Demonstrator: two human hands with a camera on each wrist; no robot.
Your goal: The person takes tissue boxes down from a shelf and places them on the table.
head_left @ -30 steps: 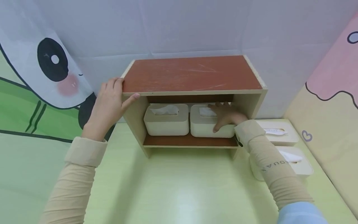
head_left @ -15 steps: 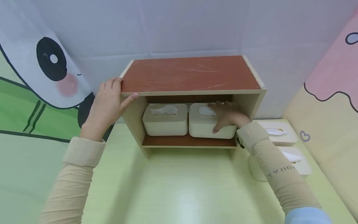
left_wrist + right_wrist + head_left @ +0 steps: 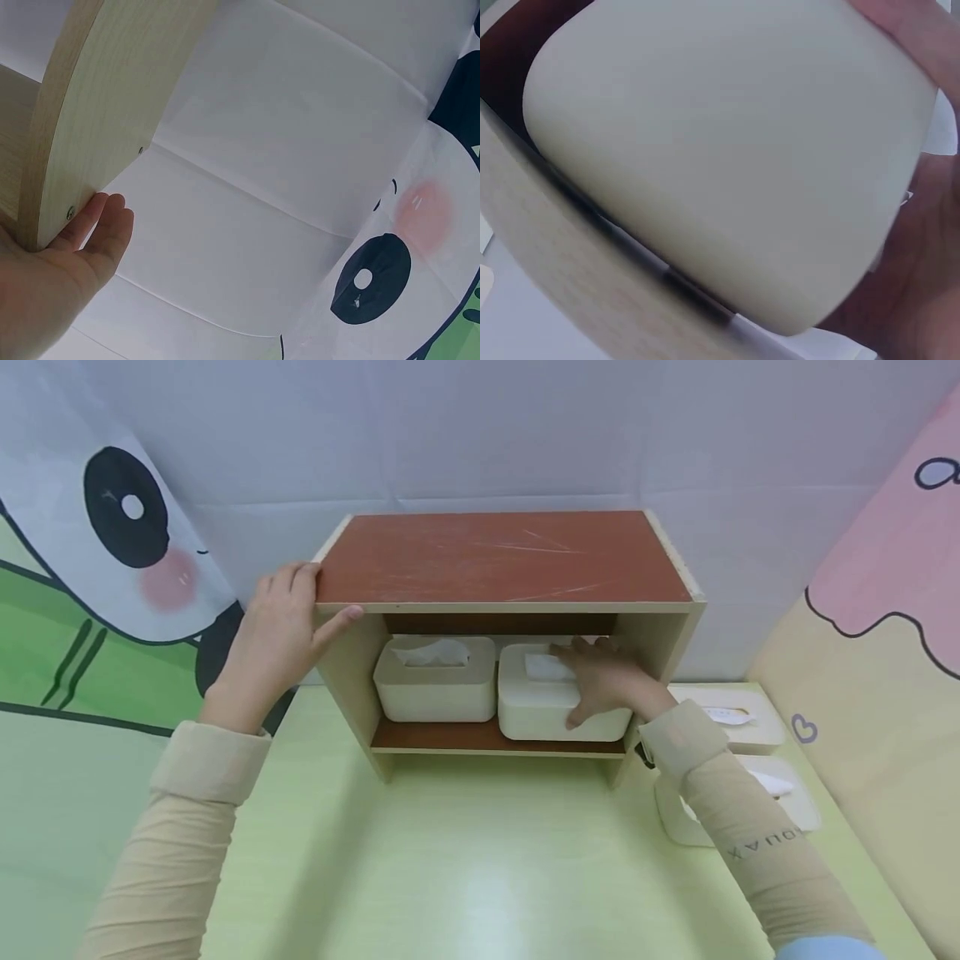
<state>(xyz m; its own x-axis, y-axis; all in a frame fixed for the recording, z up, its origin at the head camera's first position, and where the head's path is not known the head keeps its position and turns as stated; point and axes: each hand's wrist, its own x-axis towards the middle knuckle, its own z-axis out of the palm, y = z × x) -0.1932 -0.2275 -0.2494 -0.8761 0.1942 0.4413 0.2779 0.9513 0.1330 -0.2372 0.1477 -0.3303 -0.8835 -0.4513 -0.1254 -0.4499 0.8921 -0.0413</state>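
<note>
On the wooden shelf unit [image 3: 502,560] we keep both hands: our left hand [image 3: 277,635] grips its top left corner, thumb on the front edge, while our right hand [image 3: 607,681] curls over the right tissue box [image 3: 540,706] inside, beside another rounded cream box [image 3: 435,681]. Around it lie a glossy pale-green tabletop [image 3: 487,852] and creased cartoon-printed cloth walls [image 3: 135,527].

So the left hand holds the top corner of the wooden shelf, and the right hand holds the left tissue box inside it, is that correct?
Not quite. The left hand does hold the top corner of the wooden shelf, but the right hand holds the right tissue box, not the left tissue box. The head view shows this.
</note>
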